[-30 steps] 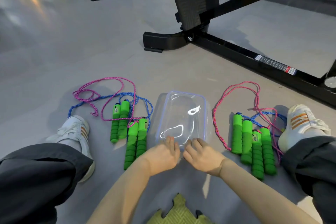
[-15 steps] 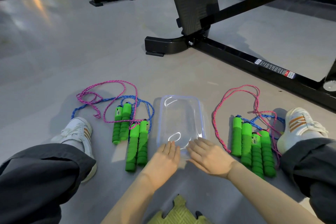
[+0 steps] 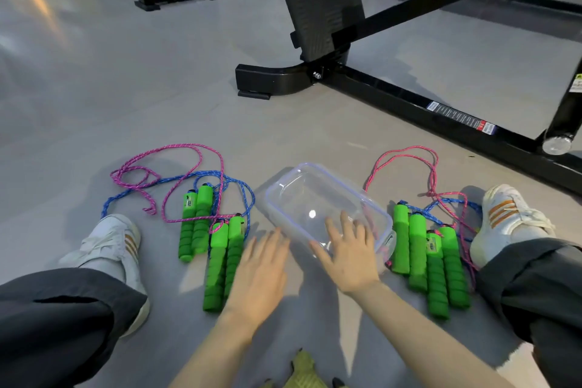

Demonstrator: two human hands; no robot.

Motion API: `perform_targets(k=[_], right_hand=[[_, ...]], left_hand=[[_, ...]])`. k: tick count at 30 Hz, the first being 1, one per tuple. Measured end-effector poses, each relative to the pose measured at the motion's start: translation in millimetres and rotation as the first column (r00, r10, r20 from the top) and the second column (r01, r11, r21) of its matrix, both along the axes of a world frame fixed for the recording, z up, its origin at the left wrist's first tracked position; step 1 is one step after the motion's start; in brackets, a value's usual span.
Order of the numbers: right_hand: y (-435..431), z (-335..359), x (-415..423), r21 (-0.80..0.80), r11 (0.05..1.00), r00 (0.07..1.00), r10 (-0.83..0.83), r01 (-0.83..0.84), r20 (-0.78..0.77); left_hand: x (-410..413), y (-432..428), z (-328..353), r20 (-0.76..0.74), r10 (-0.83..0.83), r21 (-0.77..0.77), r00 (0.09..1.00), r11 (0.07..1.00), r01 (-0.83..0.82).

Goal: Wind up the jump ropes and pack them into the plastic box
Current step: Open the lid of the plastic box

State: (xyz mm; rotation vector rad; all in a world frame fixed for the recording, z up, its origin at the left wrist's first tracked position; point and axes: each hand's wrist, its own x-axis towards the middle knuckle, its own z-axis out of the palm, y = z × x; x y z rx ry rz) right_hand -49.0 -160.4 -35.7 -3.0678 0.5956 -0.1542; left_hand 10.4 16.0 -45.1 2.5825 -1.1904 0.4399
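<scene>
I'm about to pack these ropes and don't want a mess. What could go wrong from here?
1. The pink cord and blue cord on the left cross each other; lifting one pair of handles may drag the other along.
2. The plastic box sits skewed, with only the right hand on its near end; it might slide.
3. The right-side ropes loop near the shoe and could snag.

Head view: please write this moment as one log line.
right hand on plastic box | left hand open beside | jump ropes unwound on floor
</scene>
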Motion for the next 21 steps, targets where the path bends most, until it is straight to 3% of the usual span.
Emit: perform_targets(k=[2, 4, 6, 9, 13, 17, 21], right_hand=[[0.4, -6.8, -3.7, -0.007, 1.0, 1.0, 0.024, -0.024, 0.01], [-10.7, -14.5, -7.7, -0.053, 0.982, 0.973, 0.187, -0.182, 0.134], [-26.0, -20.7, -8.6, -0.104, 0.906, 0.888, 0.422, -0.409, 0.185], [-45.6, -18.2, -3.6, -0.198, 0.769, 0.77, 0.632, -0.607, 0.093], [-55.9, -11.4, 0.2, -0.28, 0.714, 0.737, 0.675, -0.641, 0.031], [-66.9, -5.9, -4.0, -0.454, 0.587, 0.687, 0.722, -0.67, -0.082], [-62.6, -3.6, -16.6, -0.507, 0.575, 0.669, 0.743, -0.642, -0.005]], left_hand=[[10.1, 11.9, -5.5, 0.023, 0.028, 0.008, 0.999, 1.0, -0.029], [16.0, 16.6, -6.9, 0.032, 0.038, 0.023, 0.999, 0.999, -0.039], [16.5, 14.5, -5.8, 0.066, 0.015, 0.048, 0.998, 0.999, -0.018], [11.1, 5.9, -13.6, 0.14, -0.122, 0.096, 0.983, 0.989, 0.109], [6.5, 3.1, -17.6, 0.115, -0.192, 0.184, 0.975, 0.968, 0.169], [2.2, -0.1, -6.4, 0.177, -0.286, 0.204, 0.942, 0.947, 0.249], [-0.4, -12.2, -14.0, 0.199, -0.259, 0.233, 0.945, 0.949, 0.211]])
